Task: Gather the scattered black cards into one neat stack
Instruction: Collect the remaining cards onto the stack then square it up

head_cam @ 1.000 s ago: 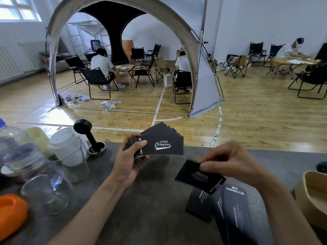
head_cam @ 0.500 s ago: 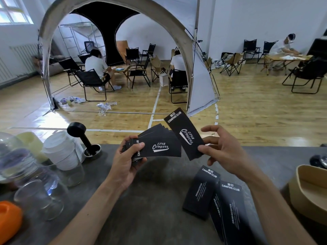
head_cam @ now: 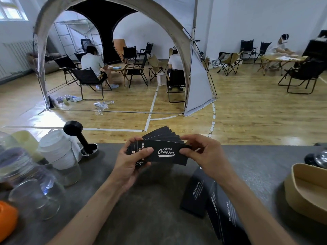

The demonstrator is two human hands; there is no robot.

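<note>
Pinching fanned black cards (head_cam: 164, 152), left hand (head_cam: 131, 160) and right hand (head_cam: 201, 152) raised

Grey counter (head_cam: 150, 218) in foreground. Left side: black tamper (head_cam: 77, 137) standing head-down in a small metal dish, stack of white lids (head_cam: 56, 149) sitting on a clear cup, glass jars (head_cam: 33, 191) nearer the camera, pale yellow cup (head_cam: 26, 140) behind, orange item (head_cam: 7, 220) at the left edge. Right side: tan tray (head_cam: 307, 193), shiny metal object (head_cam: 320, 158) just behind it. Beyond the counter: wood floor (head_cam: 247, 112) with white line markings, arched tent (head_cam: 198, 82), black folding chairs (head_cam: 88, 80), two seated people inside the tent, a third person at a wooden table (head_cam: 279, 59) far right. Radiator and window on left wall.
</note>
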